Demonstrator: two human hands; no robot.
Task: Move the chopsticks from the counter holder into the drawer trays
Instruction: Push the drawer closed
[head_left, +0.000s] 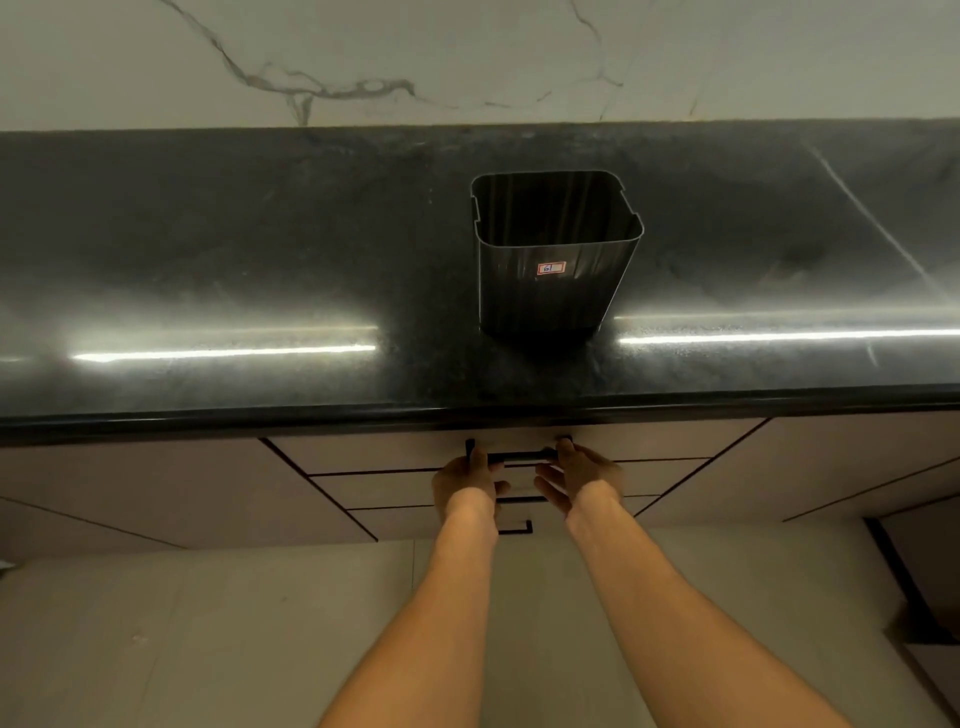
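Note:
A black ribbed holder (556, 291) with a small red-edged label stands upright on the dark counter (260, 270), near the middle. No chopsticks stick out of it, and its inside is dark. Below the counter edge, the top drawer (374, 452) is shut, so its trays are hidden. My left hand (467, 475) curls around the left end of the drawer's black bar handle (519, 456). My right hand (576, 473) rests at the handle's right end with its fingers spread below the bar.
Two more drawer fronts (384, 488) with black handles lie under the top one, with cabinet doors to either side. A white marbled wall (467, 57) backs the counter. Pale floor tiles (208, 623) lie below.

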